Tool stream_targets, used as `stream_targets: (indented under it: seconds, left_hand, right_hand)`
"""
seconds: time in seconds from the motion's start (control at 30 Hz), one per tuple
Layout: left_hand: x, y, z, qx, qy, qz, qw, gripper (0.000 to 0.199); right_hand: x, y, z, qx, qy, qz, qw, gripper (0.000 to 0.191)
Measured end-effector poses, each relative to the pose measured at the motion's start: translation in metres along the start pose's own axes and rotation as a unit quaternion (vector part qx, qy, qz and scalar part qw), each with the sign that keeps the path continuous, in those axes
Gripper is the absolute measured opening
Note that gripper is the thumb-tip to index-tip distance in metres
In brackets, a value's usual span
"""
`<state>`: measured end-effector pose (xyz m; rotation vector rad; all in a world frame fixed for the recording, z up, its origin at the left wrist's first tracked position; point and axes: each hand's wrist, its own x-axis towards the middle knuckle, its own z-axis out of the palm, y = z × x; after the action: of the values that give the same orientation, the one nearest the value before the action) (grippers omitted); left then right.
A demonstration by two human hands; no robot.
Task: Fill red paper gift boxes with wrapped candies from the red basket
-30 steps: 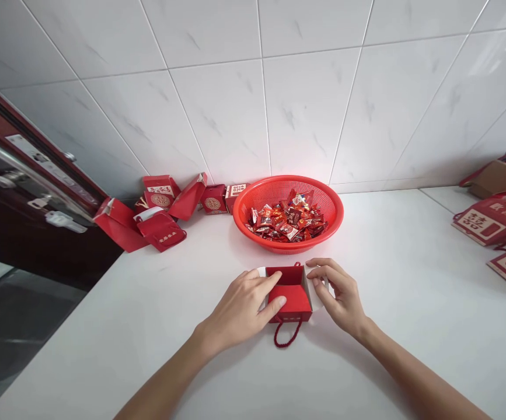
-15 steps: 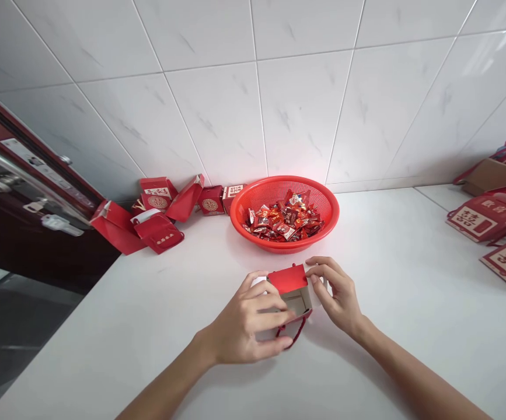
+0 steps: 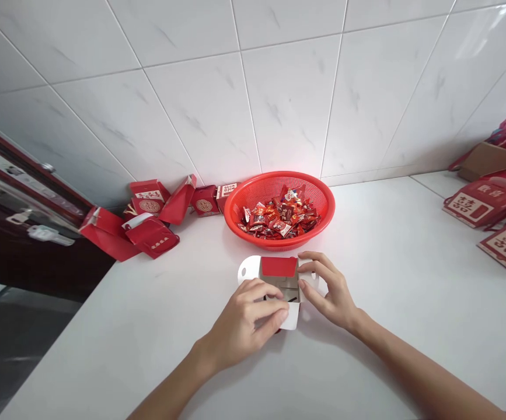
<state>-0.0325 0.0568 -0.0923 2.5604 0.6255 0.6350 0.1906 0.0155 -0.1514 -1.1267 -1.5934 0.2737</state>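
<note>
A small red paper box (image 3: 279,266) with white inner sides stands on the white table (image 3: 393,350), its flaps spread and its top open. My left hand (image 3: 250,312) lies over the near left side of the box, its fingers bent and touching the near flap. My right hand (image 3: 327,289) is at the right side, thumb and fingers pinching the right white flap. Just behind the box sits a red mesh basket (image 3: 279,244) with many red-wrapped candies (image 3: 281,216).
Several red boxes (image 3: 152,233) stand in a row at the back left. On the right are more red boxes (image 3: 471,204) and a brown carton (image 3: 489,160). A tiled wall (image 3: 288,105) rises behind. Keys (image 3: 49,234) hang at the left.
The near flap of the box has been folded outward, showing its white inside, and the left flap now lies spread. The dark red cord has mostly gone from sight. The view has shifted slightly.
</note>
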Motion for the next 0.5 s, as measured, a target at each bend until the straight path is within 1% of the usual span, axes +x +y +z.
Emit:
stream_targets:
  seconds: [0.07,0.1,0.13,0.27,0.37,0.43,0.5]
  left_hand:
    - [0.006,0.001,-0.005,0.019,-0.038,-0.027,0.999,0.018]
    - [0.009,0.001,-0.007,0.033,-0.057,-0.033,0.997,0.017]
    - [0.013,0.000,-0.010,0.051,-0.073,-0.035,0.995,0.020]
    - [0.023,-0.003,-0.017,0.112,-0.099,-0.023,0.989,0.047]
    - [0.026,-0.005,-0.021,0.117,-0.122,-0.031,0.985,0.069]
    - [0.025,-0.005,-0.022,0.116,-0.126,-0.038,0.985,0.076]
    - [0.023,-0.002,-0.022,0.120,-0.118,-0.037,0.985,0.079]
  right_hand:
    - [0.000,0.000,0.000,0.002,-0.003,-0.001,1.000,0.010]
    - [0.000,0.000,0.000,0.003,-0.004,-0.002,1.000,0.011]
    - [0.001,0.000,0.000,0.003,-0.005,-0.003,1.000,0.011]
    - [0.001,0.001,-0.002,0.004,-0.021,-0.012,1.000,0.014]
    - [0.001,0.001,-0.004,0.015,-0.052,-0.034,0.998,0.018]
    - [0.001,0.000,-0.005,0.026,-0.067,-0.047,0.996,0.020]
    - [0.002,-0.001,-0.007,0.041,-0.076,-0.056,0.995,0.021]
